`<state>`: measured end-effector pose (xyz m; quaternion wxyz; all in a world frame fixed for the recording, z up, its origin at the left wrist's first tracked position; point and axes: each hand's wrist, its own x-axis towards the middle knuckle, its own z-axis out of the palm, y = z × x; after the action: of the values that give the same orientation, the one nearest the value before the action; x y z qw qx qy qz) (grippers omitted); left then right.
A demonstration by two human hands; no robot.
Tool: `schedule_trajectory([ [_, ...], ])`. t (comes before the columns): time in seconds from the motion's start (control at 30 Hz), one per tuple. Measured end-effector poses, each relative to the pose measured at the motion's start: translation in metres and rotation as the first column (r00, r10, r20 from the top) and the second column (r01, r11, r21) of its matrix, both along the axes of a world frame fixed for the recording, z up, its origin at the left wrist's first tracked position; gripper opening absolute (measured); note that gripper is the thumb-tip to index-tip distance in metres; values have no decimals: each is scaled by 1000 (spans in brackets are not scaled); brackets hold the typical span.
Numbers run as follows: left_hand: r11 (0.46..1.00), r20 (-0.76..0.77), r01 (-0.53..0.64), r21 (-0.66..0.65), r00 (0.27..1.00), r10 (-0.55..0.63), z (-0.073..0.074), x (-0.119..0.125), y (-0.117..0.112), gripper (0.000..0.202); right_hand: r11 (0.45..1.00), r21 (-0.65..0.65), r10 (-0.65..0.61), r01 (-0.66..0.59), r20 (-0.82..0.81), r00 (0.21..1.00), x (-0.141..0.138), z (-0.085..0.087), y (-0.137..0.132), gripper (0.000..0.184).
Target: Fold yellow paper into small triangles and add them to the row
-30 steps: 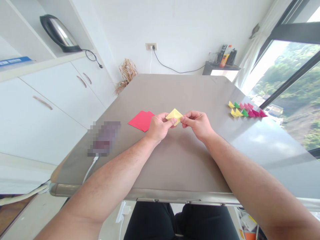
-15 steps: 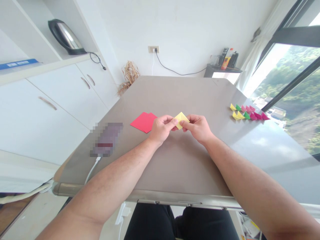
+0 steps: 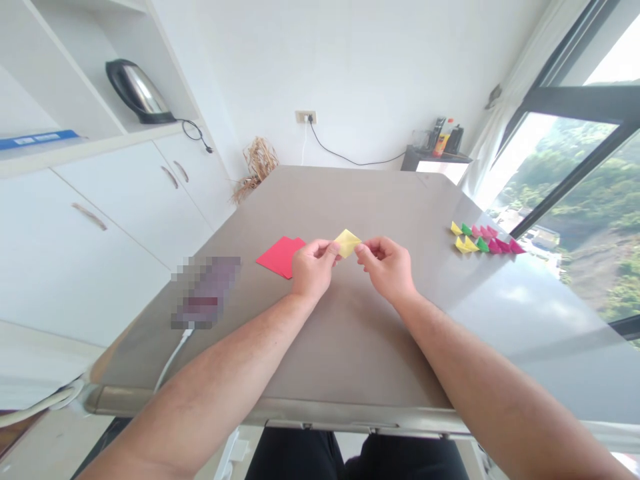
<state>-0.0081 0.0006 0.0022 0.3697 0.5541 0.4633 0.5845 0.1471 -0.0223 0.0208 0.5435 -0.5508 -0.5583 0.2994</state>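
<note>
A small folded yellow paper [image 3: 347, 243] is held just above the grey table [image 3: 350, 333], near its middle. My left hand [image 3: 313, 269] pinches the paper's left corner between thumb and forefinger. My right hand [image 3: 386, 267] pinches its right corner, the other fingers curled in. A small stack of red paper squares [image 3: 280, 256] lies flat on the table just left of my left hand.
Two short rows of folded paper pieces [image 3: 481, 237] in yellow, green and pink sit at the table's right side by the window. A blurred object [image 3: 204, 293] with a white cable lies at the left edge. White cupboards and a kettle [image 3: 137, 91] stand to the left.
The yellow paper now looks smaller and more compact between my fingertips, and both hands have shifted slightly left. The view has tilted a little.
</note>
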Motion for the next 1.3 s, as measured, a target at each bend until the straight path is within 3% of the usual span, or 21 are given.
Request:
schedule_trajectory([
  [0.1, 990, -103, 119, 74, 988, -111, 3, 2, -8, 23, 993, 31, 112, -113, 5, 994, -3, 0, -2, 32],
  [0.2, 977, -122, 201, 78, 974, -190, 5, 4, -13, 20, 995, 42, 93, -92, -5, 996, -2, 1, -1, 30],
  [0.3, 993, -56, 112, 23, 992, -110, 5, 4, -8, 17, 998, -10, 55, -54, 5, 998, 2, -1, 4, 22],
  [0.37, 998, 64, 50, -46, 997, -47, 5, 2, -3, 28, 996, -63, 64, -64, -3, 998, 4, -3, 6, 19],
  [0.47, 973, 202, 155, -171, 972, -119, 8, -2, 2, 39, 985, -111, 127, -133, -56, 990, 6, -4, 8, 18],
  [0.57, 945, 202, 258, -199, 955, -219, 10, -4, 1, 26, 973, -125, 183, -195, -99, 978, 8, -3, 8, 17],
  [0.7, 936, 161, 297, -190, 950, -269, 10, -3, -1, 19, 961, -146, 220, -233, -100, 970, 11, -1, 8, 18],
  [1.03, 936, 212, 293, -193, 944, -252, 12, -3, -1, 17, 887, -85, 423, -455, -248, 871, 19, -4, 9, 30],
  [1.3, 928, 285, 302, -218, 929, -236, 11, -3, 0, 16, 886, -54, 421, -460, -319, 849, 22, 1, 9, 29],
])
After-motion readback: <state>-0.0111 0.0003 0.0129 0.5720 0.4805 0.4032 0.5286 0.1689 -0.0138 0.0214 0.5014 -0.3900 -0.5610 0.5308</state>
